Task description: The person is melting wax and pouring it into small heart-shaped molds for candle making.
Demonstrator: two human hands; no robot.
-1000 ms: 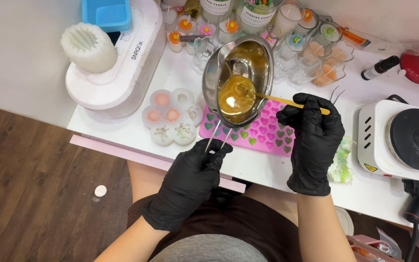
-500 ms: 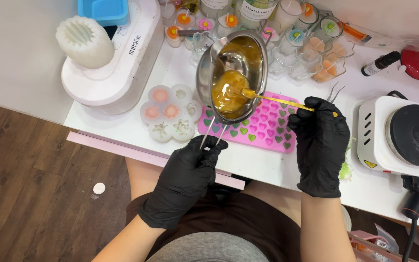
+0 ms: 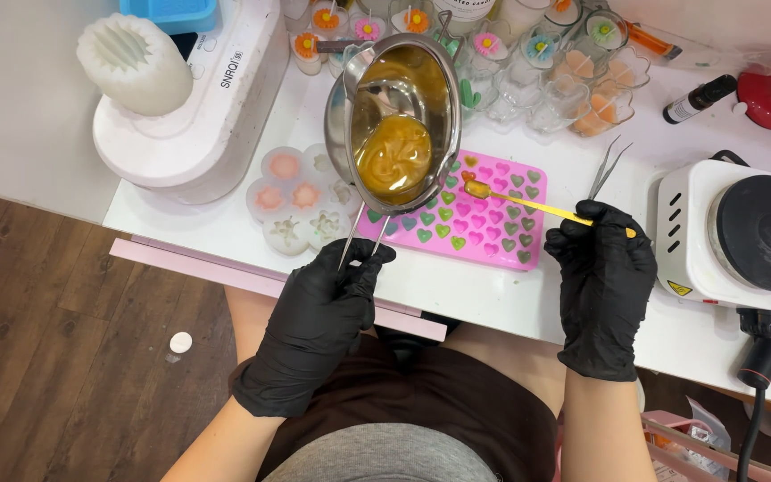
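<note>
Black gloves, brown top, grey trousers

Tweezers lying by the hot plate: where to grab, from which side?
Grip the tweezers at the joined end near the right hand, probably coming from above on the mould side. The two tips splay apart at the far end, and the hot plate crowds the other side.

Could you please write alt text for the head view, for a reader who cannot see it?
Seen from above, a black-gloved left hand holds a metal pot of amber liquid by its wire handle, while the right hand holds a yellow spoon over a pink heart mold. A white hot plate stands to the right on the table.
</note>
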